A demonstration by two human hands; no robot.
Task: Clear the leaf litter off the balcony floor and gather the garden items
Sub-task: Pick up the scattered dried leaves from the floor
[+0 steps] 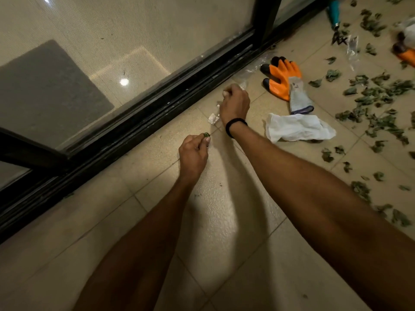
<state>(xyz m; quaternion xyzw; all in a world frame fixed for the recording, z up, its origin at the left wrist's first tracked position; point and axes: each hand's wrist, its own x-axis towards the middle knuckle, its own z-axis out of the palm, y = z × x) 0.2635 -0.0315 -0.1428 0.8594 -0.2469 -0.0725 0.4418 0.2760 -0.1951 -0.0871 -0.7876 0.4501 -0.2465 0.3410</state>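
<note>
My left hand [193, 156] hovers over the beige floor tiles and pinches a small green leaf scrap [206, 134] at its fingertips. My right hand [235, 103], with a black band on the wrist, is curled around a clear plastic wrapper [213, 118] close to the black door track. Dry green leaves [379, 108] lie scattered over the tiles to the right. An orange and grey garden glove [285, 79] lies beside the right hand, and a crumpled white cloth [298, 127] sits below it.
A black sliding door frame [157, 108] with a mesh screen runs diagonally along the left. At top right lie a teal-handled hand rake [334, 16], another clear plastic piece [352, 47] and a second orange glove [404, 53].
</note>
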